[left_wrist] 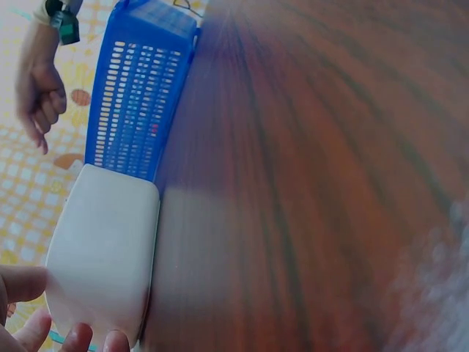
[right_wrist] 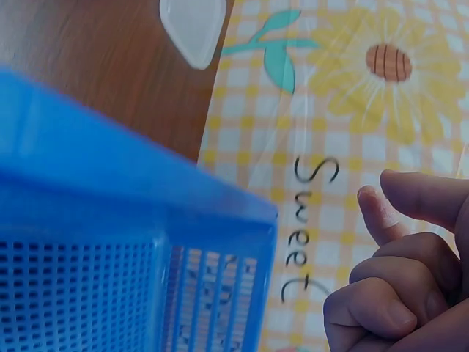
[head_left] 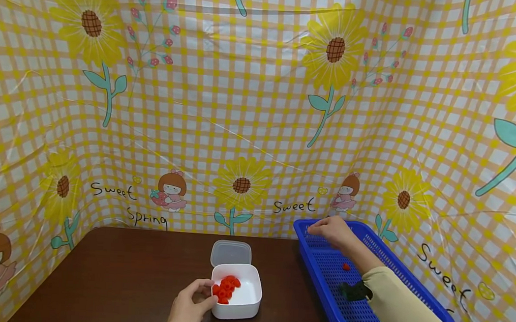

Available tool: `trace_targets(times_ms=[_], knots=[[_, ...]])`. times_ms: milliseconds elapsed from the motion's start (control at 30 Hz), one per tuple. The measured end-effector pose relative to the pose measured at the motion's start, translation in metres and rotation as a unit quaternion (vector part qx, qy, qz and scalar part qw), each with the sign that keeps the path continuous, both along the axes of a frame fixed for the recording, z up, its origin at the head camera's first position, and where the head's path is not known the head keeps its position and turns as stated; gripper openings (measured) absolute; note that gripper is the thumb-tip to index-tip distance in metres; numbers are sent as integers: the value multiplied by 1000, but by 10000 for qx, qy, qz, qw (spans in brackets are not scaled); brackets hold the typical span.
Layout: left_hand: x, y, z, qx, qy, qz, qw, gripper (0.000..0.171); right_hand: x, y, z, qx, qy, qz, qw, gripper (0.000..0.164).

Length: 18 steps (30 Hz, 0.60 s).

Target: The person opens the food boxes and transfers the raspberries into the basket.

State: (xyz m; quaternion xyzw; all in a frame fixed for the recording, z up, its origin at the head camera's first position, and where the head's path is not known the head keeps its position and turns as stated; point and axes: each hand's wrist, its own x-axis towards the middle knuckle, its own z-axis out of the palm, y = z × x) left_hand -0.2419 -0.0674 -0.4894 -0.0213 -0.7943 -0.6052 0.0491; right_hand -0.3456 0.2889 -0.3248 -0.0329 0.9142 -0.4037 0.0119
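A white square container (head_left: 254, 285) stands on the table with several small red pieces (head_left: 227, 288) heaped in its left part. My left hand (head_left: 189, 304) is at its left side; the thumb and index fingertips touch the wall and rim. In the left wrist view, the container (left_wrist: 110, 242) hides the red pieces, and the fingertips show along its edge. Over the far end of the blue basket (head_left: 317, 283) is my right hand (head_left: 335, 232). The right wrist view shows its fingers curled, thumb close to index, with nothing visible between. One red piece (head_left: 346, 267) lies in the basket.
The container's translucent lid (head_left: 231, 254) lies folded back behind it on the dark brown table (head_left: 135, 276). A checked, flower-printed cloth (head_left: 207, 128) stands as walls behind and at both sides. The basket's right rim runs close to the right cloth.
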Motion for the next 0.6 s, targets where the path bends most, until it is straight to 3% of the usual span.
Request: trace_targets(times_ms=[233,600], knots=[[1,0,0,-18,-7,-9,10000,35,5,-21,0,-241,-125,144,9995,37],[1,-1,0,25,89,22,10000,35,11,-55,-6,-613,-167,150,9979,28]])
